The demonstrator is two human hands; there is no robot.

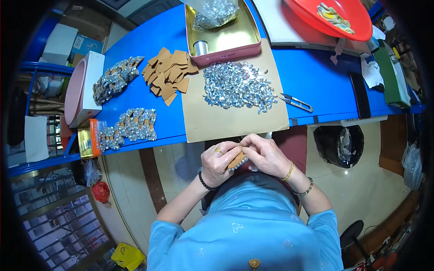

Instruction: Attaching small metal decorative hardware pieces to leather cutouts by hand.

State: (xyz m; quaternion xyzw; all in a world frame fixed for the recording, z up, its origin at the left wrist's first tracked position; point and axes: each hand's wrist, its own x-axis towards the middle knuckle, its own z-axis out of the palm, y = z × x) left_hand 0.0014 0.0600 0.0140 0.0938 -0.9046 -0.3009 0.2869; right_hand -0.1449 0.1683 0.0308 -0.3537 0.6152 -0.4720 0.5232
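While both hands met just off the near edge of the blue table (316, 72), the left hand (218, 163) and right hand (266, 156) were pinching one small brown card piece (237, 160) between them, fingers curled tight around it. Card sat below the table edge, above the person's lap, tilted, mostly covered by fingers (couldn't tell what was on its face).

On the table just ahead of the hands: tan paper sheet (226, 119) with a heap of silver crystal stones (237, 86) on its far half. Small thread snips (296, 102) lay just right of the sheet, on bare table. Pink-sided metal tin (226, 38) at the sheet's far end, holding a clear bag of stones (216, 12) and a silver spool (200, 48). Left of the sheet, a loose pile of blank brown card pieces (168, 73). Further left, two piles of finished stone-covered cards: far pile (115, 77) and near pile (131, 127), well apart from the hands. Red basin (334, 18) at far right.
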